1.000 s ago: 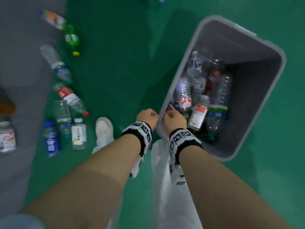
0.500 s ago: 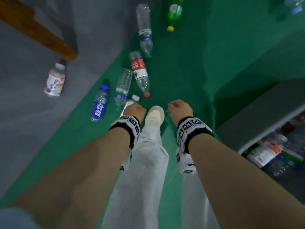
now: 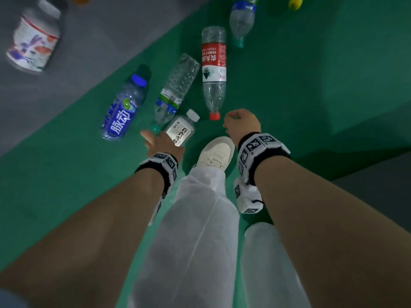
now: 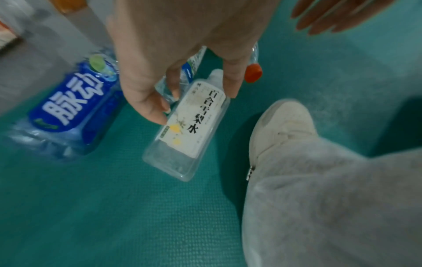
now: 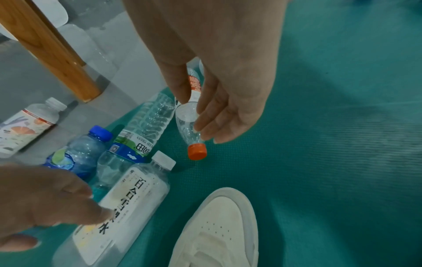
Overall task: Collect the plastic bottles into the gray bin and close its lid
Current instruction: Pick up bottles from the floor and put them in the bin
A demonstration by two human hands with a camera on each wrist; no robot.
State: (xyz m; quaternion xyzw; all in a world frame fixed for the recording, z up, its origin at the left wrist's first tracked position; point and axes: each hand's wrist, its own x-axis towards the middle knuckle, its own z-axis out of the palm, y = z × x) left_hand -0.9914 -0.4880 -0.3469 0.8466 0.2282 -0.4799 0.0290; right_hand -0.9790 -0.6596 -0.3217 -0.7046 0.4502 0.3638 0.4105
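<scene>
The view has swung away from the gray bin, now out of frame, to bottles lying on the green floor beside the white shoe. Both hands come down empty: left hand, fingers spread, just above the white-label bottle; right hand, fingers loose, over the red-cap bottle. Another pickup begins.

Green textured floor mat beside gray floor; wooden furniture leg standing on gray.
</scene>
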